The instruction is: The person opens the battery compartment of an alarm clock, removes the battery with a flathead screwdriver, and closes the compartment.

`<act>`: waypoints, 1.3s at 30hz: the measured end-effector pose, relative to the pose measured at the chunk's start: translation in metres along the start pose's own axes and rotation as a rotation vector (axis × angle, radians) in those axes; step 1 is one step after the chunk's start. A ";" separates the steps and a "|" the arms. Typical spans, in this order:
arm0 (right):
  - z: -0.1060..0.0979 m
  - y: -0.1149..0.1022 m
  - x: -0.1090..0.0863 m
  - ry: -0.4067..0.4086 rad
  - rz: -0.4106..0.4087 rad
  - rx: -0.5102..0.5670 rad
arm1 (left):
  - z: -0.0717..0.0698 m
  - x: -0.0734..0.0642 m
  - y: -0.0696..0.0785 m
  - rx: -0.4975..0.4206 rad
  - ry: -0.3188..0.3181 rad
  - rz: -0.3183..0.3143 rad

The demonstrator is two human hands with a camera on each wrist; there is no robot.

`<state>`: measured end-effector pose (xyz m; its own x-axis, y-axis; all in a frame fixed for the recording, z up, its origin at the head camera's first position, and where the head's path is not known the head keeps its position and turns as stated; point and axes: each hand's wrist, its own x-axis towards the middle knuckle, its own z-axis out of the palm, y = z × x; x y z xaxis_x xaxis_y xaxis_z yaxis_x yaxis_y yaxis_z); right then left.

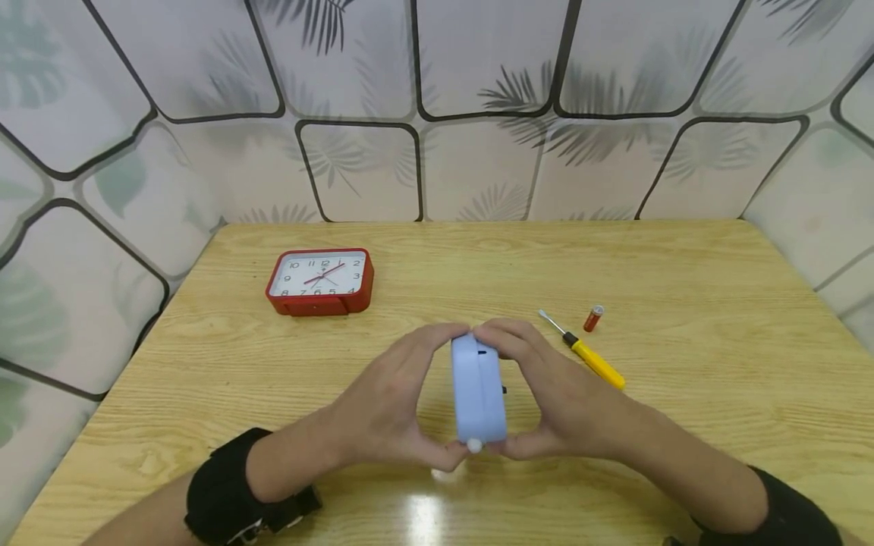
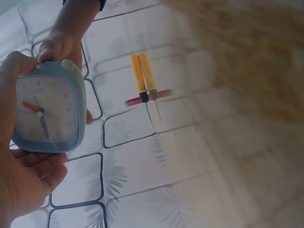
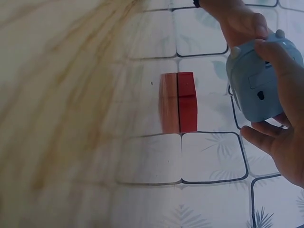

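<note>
Both hands hold a light blue alarm clock (image 1: 479, 394) edge-on above the middle of the table in the head view. My left hand (image 1: 392, 402) grips its face side, thumb at the near edge and fingers at the far edge. On the back side, my right hand (image 1: 570, 402) grips it the same way. The white dial with an orange hour hand shows on the clock (image 2: 50, 109) in the left wrist view. In the right wrist view, the clock's back (image 3: 256, 83) shows a rectangular cover outline and a black knob.
A red rectangular clock (image 1: 321, 280) stands at the back left of the wooden table (image 1: 205, 364). To the right of the hands lie a yellow-handled screwdriver (image 1: 594, 362) and a small red battery (image 1: 593, 318). A patterned wall covering (image 1: 478, 167) rises behind the table.
</note>
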<state>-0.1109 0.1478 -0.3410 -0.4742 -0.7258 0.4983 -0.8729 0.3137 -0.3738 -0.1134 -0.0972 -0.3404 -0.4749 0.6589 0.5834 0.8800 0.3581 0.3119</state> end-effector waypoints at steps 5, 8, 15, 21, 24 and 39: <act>0.000 0.000 0.000 -0.003 0.030 0.003 | -0.001 0.000 -0.001 0.005 0.015 -0.005; 0.000 0.001 -0.001 -0.021 0.053 0.010 | -0.001 0.001 -0.001 0.004 0.017 -0.004; -0.002 0.003 -0.002 -0.005 0.015 -0.022 | -0.003 0.000 -0.002 0.035 0.025 0.006; -0.004 0.004 -0.004 -0.046 0.075 -0.091 | -0.005 0.000 -0.006 0.087 0.034 0.036; -0.004 0.005 -0.005 -0.060 0.097 -0.128 | -0.006 0.000 -0.008 0.126 0.006 0.036; -0.039 0.024 -0.012 -0.266 0.482 -0.368 | -0.021 -0.002 -0.032 0.352 -0.351 -0.091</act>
<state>-0.1303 0.1882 -0.3251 -0.8181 -0.5636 0.1142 -0.5748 0.7956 -0.1912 -0.1406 -0.1241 -0.3358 -0.5750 0.7759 0.2594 0.8095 0.5856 0.0429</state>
